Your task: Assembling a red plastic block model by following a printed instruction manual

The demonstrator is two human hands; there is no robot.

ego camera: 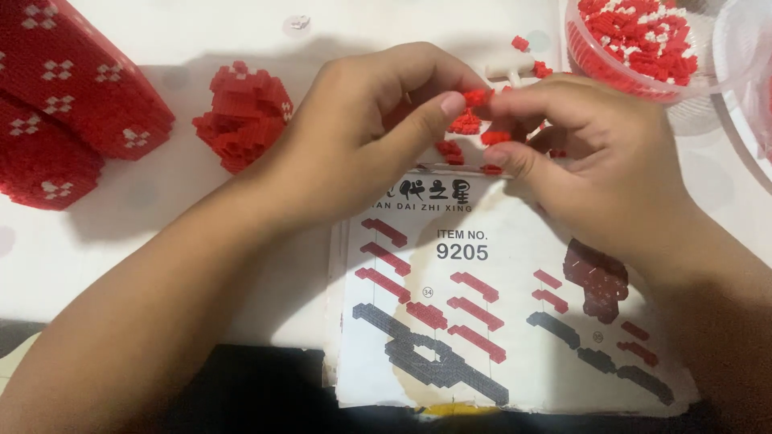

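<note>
- Red bricks point(476, 98), tiny ones, are pinched between both sets of fingertips, held just above the top edge of the instruction sheet point(498, 321) and over the white counter point(201, 209).
- Left hand point(366, 137) has its fingers closed on the little cluster, thumb pressing toward the right; right hand point(595, 153) meets it from the other side, fingers likewise closed on the same small piece.
- Work looks partly done, by my reading: two large red blocks with white cross marks point(68, 96) already stand finished or nearly so at the far left, and a smaller red lump of bricks point(245, 116) sits beside them, near the left hand.
- What is in hand is only a small section of a few bricks, so a fair amount of building seems left; the open page shows several more red and dark strips to be joined.
- A few loose red bricks point(450, 149) lie on the counter under the hands, partly hidden.
- Clear round bowl point(579, 56) at the upper right holds a deep heap of red and white bricks, well stocked.
- A second clear dish point(744, 88) overlaps the right edge; its contents cannot be made out.
</note>
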